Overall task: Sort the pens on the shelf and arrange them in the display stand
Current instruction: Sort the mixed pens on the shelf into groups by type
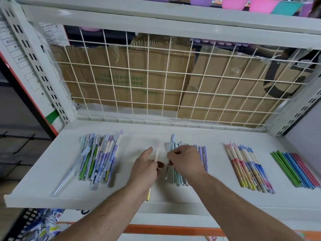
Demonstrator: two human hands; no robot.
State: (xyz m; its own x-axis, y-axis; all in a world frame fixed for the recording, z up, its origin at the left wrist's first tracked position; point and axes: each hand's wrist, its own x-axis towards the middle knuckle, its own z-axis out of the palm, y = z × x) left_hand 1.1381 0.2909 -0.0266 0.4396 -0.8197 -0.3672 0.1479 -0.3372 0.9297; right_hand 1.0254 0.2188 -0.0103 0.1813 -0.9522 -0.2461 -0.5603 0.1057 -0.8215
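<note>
White shelf (43, 171), pens sorted into piles across the middle of the frame. No display stand in view.

Hands: left hand (144, 169) pinches one pale pen (157, 153), tip pointing to the top of the frame, in the gap between two piles. Right hand (185, 160) is curled over the teal pile (177, 180), fingertips pinching at its left edge; can't tell which pen.

Step, my read: matching the loose pen to a pile. To do it well:
- check cap and barrel colour against the pile before dropping it
- lay it parallel to the rest, caps the same way
- pin the pile with the right hand so it doesn't roll or fan out
- keep the gaps between piles open

Count:
- piles: 4. Mixed pile (99, 159) centre left, teal pile centre, pink pile (248, 169) centre right, stick pile (297, 169) at right edge
- strays: 1 clear pen (64, 180) lying alone, lower left of the mixed pile
- in hand: 1 pen
- a yellow end (148, 195) shows below the left wrist; same pen or another, can't tell
- pens per pile: too overlapped to count, well over ten in each
</note>
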